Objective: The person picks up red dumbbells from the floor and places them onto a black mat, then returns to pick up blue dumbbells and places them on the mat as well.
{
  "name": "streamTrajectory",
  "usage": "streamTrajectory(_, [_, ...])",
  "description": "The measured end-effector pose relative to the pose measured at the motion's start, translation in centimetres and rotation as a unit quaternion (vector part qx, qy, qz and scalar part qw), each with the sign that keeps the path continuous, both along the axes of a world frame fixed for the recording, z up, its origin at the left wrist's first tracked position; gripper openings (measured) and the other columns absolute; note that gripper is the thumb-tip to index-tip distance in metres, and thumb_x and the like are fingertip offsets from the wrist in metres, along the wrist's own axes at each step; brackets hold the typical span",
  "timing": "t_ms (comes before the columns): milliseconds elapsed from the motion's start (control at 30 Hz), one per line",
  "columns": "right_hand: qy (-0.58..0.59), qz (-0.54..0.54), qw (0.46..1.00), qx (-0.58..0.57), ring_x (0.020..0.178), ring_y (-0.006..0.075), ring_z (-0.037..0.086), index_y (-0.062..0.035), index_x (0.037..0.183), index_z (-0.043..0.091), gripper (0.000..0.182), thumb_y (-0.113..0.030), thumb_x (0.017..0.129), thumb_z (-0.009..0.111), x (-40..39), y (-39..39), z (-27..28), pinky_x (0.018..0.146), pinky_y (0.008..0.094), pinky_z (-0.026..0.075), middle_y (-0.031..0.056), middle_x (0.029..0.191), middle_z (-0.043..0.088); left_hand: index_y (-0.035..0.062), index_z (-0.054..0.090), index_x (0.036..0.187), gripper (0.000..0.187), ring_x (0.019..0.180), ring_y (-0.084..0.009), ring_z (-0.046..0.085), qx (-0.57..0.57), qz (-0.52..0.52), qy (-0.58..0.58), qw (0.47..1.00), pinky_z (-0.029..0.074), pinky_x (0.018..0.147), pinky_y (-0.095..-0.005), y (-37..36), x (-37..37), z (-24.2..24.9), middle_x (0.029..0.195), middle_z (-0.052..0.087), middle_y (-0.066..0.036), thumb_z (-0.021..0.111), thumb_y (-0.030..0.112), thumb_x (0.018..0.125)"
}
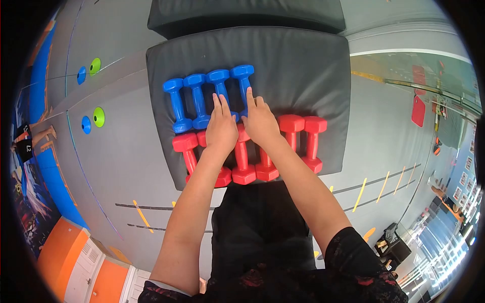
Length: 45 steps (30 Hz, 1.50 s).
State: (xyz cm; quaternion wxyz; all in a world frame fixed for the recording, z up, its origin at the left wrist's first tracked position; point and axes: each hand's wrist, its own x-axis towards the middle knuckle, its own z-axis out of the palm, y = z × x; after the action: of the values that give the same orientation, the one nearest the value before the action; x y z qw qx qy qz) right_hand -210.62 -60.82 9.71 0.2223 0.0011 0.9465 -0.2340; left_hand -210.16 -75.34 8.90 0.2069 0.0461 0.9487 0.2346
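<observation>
Blue dumbbells (177,105) lie side by side in a row across a black padded bench (303,65). My left hand (222,129) rests over the lower part of one blue dumbbell (219,80), its fingers stretched forward beside the handle. Against the handle of the rightmost blue dumbbell (243,73) lies the index finger of my right hand (260,122), with its thumb near the lower head. Both hands look open rather than wrapped round a handle. Nearer me is a row of red dumbbells (312,144), partly hidden under my hands and forearms.
A second black padded block (247,12) adjoins the bench's far side. Green (99,117) and blue (86,124) disc cones sit on the grey floor at left. A dark chair or bag (394,247) stands at lower right. Another person's leg (45,133) shows at far left.
</observation>
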Motion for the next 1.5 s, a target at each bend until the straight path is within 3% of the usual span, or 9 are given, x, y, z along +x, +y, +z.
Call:
streamTrajectory(133, [0.012,0.004,1.000,0.020,0.116,0.0388,0.062,0.0041,0.161,0.022,0.090,-0.020,0.091,0.073,0.1,-0.7,-0.8,0.096,0.0469,0.057,0.0220,0.126,0.055,-0.0118,0.018,0.159,0.075,0.145,-0.0428,0.042,-0.027,-0.004,0.001,1.000,0.045,0.114,-0.0440,0.2,0.4,-1.1,0.167,0.016,-0.034,0.057,0.015,0.101])
streamTrajectory(267, [-0.045,0.012,0.995,0.088,0.123,0.0370,0.061,-0.0022,0.162,0.027,0.073,-0.018,0.098,0.057,-1.2,-0.6,0.8,0.096,0.0520,0.057,0.0197,0.137,0.055,-0.0091,0.018,0.160,0.075,0.147,-0.0430,0.040,-0.028,-0.009,-0.051,0.998,0.043,0.117,-0.0444,-0.1,-1.3,0.7,0.168,0.017,-0.031,0.056,0.012,0.098])
streamTrajectory(333, [-0.039,0.046,0.992,0.111,0.123,0.0390,0.061,-0.0047,0.161,0.030,0.070,-0.014,0.097,0.055,-1.3,0.1,4.4,0.101,0.0519,0.054,0.0219,0.139,0.054,-0.0047,0.022,0.161,0.071,0.147,-0.0434,0.040,-0.012,-0.041,-0.054,0.998,0.040,0.119,-0.0462,-1.9,-1.5,1.1,0.166,0.028,-0.028,0.054,0.014,0.100])
streamTrajectory(500, [0.140,-0.002,0.961,-0.240,0.116,0.0404,0.065,0.0015,0.149,0.046,0.062,-0.011,0.092,0.066,2.7,4.1,12.1,0.098,0.0455,0.054,0.0263,0.125,0.063,0.0016,0.039,0.153,0.060,0.114,-0.0469,0.063,0.150,-0.035,0.024,0.988,0.050,0.101,-0.0513,-5.4,0.5,8.3,0.122,0.064,-0.030,0.057,0.015,0.098])
streamTrajectory(567, [-0.027,-0.108,0.931,-0.347,0.091,0.0170,0.070,-0.0026,0.135,0.061,0.037,-0.014,0.101,0.062,5.8,5.7,17.6,0.078,0.0312,0.057,0.0085,0.100,0.072,-0.0004,0.059,0.136,0.041,0.108,-0.0445,0.067,0.187,-0.001,0.039,0.982,0.053,0.096,-0.0500,-6.1,1.8,11.2,0.113,0.069,-0.029,0.056,0.015,0.098])
streamTrajectory(600, [-0.025,-0.138,0.904,-0.404,0.088,0.0139,0.070,-0.0032,0.134,0.061,0.033,-0.013,0.103,0.059,7.9,6.3,21.1,0.073,0.0286,0.056,0.0058,0.099,0.071,-0.0008,0.064,0.129,0.035,0.105,-0.0436,0.069,0.202,0.003,0.058,0.978,0.055,0.094,-0.0477,-6.1,2.6,13.4,0.111,0.071,-0.029,0.056,0.017,0.100])
streamTrajectory(767, [0.026,-0.219,0.897,-0.384,0.096,0.0146,0.071,-0.0029,0.126,0.065,0.025,-0.010,0.102,0.062,14.1,10.0,27.4,0.079,0.0303,0.057,0.0071,0.106,0.074,0.0019,0.063,0.129,0.033,0.102,-0.0304,0.074,0.248,-0.014,0.004,0.969,0.058,0.090,-0.0405,-4.4,5.1,22.3,0.115,0.074,-0.020,0.064,0.019,0.101])
streamTrajectory(1067, [0.123,-0.187,0.874,-0.432,0.095,0.0158,0.069,-0.0020,0.119,0.067,0.019,-0.005,0.100,0.064,14.1,14.3,36.6,0.083,0.0304,0.056,0.0091,0.102,0.072,-0.0023,0.063,0.128,0.033,0.086,-0.0268,0.073,0.302,-0.053,0.107,0.946,0.057,0.082,-0.0384,-0.4,6.3,35.1,0.106,0.074,-0.019,0.060,0.015,0.100])
streamTrajectory(1500, [0.123,-0.017,0.876,-0.467,0.089,0.0149,0.068,-0.0045,0.126,0.062,0.023,-0.007,0.103,0.062,22.7,27.7,42.4,0.080,0.0299,0.055,0.0084,0.101,0.069,0.0019,0.062,0.130,0.030,0.095,-0.0224,0.073,0.334,-0.045,0.095,0.937,0.057,0.084,-0.0362,16.2,18.8,41.8,0.113,0.074,-0.016,0.060,0.016,0.103])
